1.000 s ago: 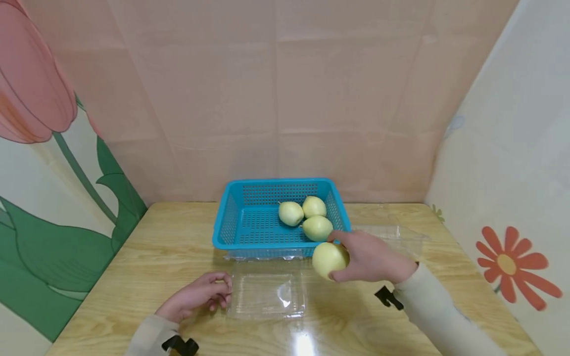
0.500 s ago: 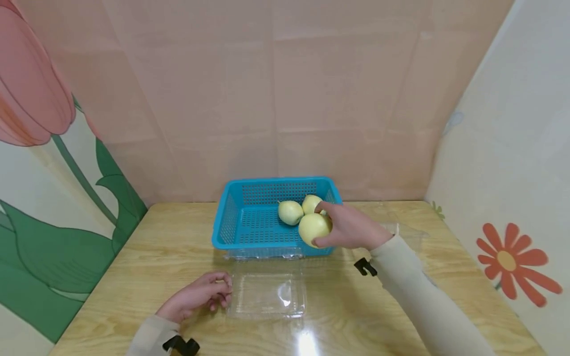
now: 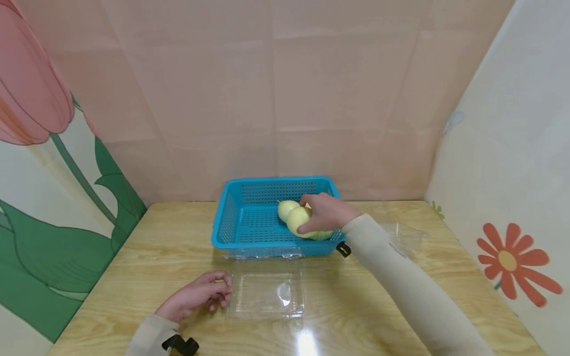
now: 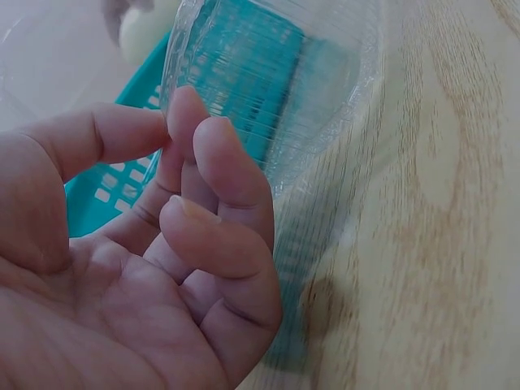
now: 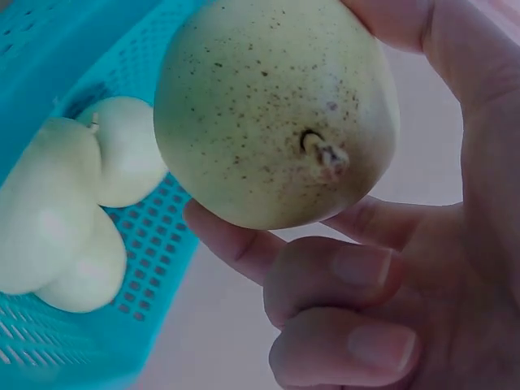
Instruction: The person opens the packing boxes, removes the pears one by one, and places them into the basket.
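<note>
My right hand (image 3: 327, 212) holds a pale yellow-green pear (image 3: 297, 221) over the right part of a blue plastic basket (image 3: 220, 217). In the right wrist view the held pear (image 5: 260, 114) shows brown specks and a short stem, with thumb and fingers around it. Below it, three more pears (image 5: 126, 150) lie in the basket; my hand partly hides them in the head view. My left hand (image 3: 200, 294) is at the left edge of a clear plastic clamshell box (image 3: 267, 294), its thumb and forefinger (image 4: 106, 134) pinching the rim.
The clear box stands in front of the basket, its raised lid (image 3: 262, 253) close to the basket's front wall. Another clear plastic box (image 3: 403, 236) sits on the wooden table (image 3: 178, 237) at the right. A pink backdrop (image 3: 222, 99) rises behind the table.
My right hand has carried the pear from in front of the basket's right corner, back and leftward, to over the pears inside. My left hand and the clear box have stayed still.
</note>
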Motion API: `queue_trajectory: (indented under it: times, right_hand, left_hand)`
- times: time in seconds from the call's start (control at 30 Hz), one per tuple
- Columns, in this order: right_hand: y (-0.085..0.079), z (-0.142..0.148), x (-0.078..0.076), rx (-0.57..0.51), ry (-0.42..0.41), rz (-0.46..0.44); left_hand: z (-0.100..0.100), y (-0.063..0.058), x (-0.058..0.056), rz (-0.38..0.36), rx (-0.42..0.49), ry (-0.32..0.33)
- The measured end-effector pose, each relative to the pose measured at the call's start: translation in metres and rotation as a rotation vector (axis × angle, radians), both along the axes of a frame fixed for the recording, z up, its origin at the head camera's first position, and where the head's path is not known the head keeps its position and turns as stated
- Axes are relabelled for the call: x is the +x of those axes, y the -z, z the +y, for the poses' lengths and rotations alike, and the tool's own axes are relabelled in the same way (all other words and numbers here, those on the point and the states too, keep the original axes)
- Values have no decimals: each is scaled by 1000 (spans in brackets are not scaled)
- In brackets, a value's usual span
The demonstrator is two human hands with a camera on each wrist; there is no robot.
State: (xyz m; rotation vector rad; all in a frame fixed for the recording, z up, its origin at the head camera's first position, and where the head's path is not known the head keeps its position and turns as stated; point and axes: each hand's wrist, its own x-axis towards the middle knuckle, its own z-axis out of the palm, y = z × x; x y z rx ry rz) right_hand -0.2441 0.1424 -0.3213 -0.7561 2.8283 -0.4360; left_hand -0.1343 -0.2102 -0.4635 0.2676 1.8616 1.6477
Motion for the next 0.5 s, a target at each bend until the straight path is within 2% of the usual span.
queue_trajectory:
  times: [0.23,0.5]
  right_hand:
    - [12,-11,-18,44,9,-74]
    - [14,-22,-35,59,14,-145]
  left_hand:
    - [0,3,2,-25,-8,10]
    - [0,0,-2,-25,-20,5]
